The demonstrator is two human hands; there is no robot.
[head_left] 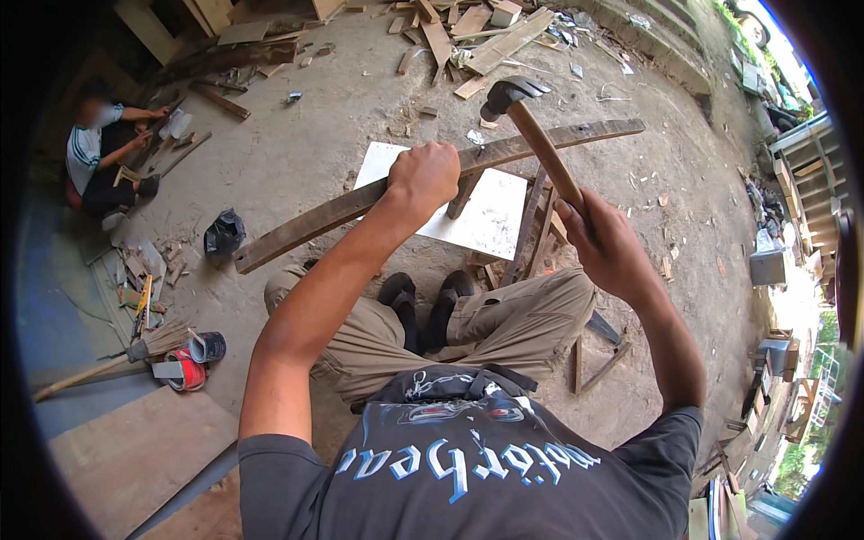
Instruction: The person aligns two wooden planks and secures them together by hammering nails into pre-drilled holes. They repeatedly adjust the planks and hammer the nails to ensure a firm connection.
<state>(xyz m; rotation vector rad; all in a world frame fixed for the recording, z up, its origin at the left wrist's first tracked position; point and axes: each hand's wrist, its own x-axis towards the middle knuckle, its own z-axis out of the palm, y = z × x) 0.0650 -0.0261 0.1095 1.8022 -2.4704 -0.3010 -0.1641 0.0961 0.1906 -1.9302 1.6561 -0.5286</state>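
My left hand [425, 183] is closed around a long, worn wooden plank [310, 225], which slants from lower left to upper right in front of me. A shorter wood piece [464, 193] meets the plank just right of that hand; how they join I cannot tell. In my right hand [609, 241] is a claw hammer [546, 148], gripped low on its wooden handle. Its dark head is raised and appears above the plank's right half. Beneath the plank lies a white board [490, 214], partly covered by my left hand and the wood.
A person [99, 148] sits at the far left, holding wood. Scrap boards [486, 45] are heaped at the back. Left of me are a black bag [224, 232], a broom [162, 340] and paint cans [186, 369]. Wooden pieces [540, 225] stand beside the white board.
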